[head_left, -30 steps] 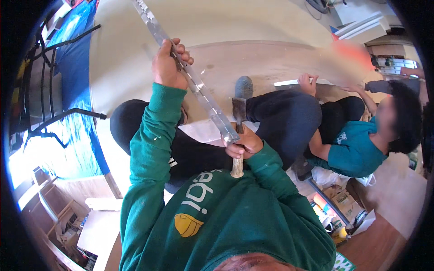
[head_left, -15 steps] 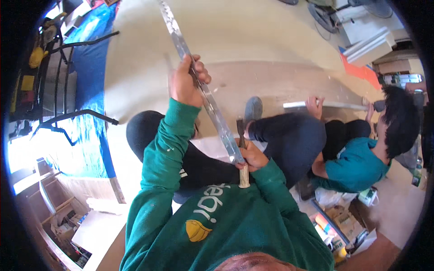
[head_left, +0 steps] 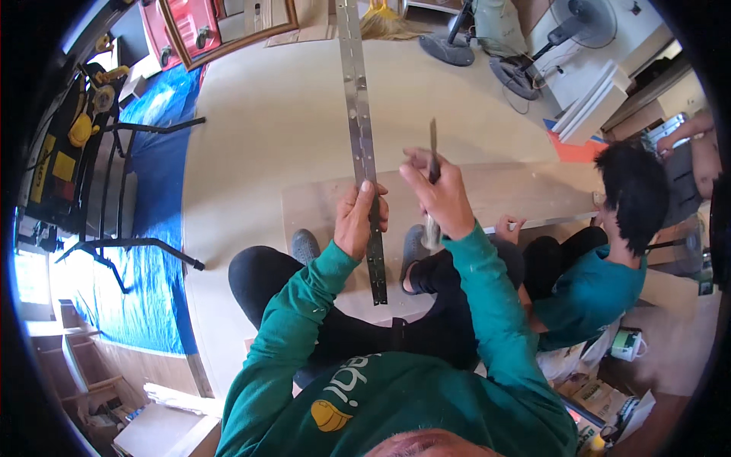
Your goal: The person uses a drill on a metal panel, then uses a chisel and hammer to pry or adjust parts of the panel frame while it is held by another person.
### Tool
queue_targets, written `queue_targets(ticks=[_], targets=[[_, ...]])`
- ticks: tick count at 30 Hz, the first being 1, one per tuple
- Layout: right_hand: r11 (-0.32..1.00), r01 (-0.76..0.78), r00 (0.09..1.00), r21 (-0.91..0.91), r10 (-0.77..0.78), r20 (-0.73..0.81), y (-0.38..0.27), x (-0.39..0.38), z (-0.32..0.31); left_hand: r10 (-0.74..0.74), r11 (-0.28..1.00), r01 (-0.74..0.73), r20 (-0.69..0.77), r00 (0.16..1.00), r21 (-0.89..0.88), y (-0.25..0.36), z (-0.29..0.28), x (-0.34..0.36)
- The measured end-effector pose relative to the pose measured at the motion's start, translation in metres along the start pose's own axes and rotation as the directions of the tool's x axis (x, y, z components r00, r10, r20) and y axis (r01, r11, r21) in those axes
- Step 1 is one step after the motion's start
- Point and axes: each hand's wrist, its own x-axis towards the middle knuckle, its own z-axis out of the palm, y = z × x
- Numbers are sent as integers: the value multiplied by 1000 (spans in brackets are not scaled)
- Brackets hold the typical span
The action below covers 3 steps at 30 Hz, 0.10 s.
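A long metal piano hinge (head_left: 356,114) runs away from me in front of my lap, its near end hanging above the gap between my knees. My left hand (head_left: 356,221) is closed round it near that end, thumb on top. To its right, my raised right hand (head_left: 443,194) grips a chisel (head_left: 433,141), with the blade pointing away from me. The chisel's pale handle, somewhat blurred, sticks out below the fist. Chisel and hinge are apart.
A wooden board (head_left: 487,179) lies across the floor before me. At my right a co-worker in a teal shirt (head_left: 590,297) sits close. Black metal legs (head_left: 156,129) stand on a blue tarp (head_left: 164,228) at left. Fans (head_left: 449,47) and a framed mirror (head_left: 228,30) are at the back.
My right hand has lifted the chisel away from the hinge's near end, up and forward. My left hand has moved nearer and right, and the hinge has swung straighter ahead.
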Motion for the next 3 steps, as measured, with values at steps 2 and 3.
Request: queue_targets(ticks=[2, 3], targets=[[992, 125, 992, -4, -125, 22, -1, 12, -3, -24, 1000, 23, 64, 998, 22, -4, 4, -2], [993, 118, 990, 14, -119, 70, -8, 15, -5, -32, 999, 28, 96, 995, 43, -2, 6, -3]])
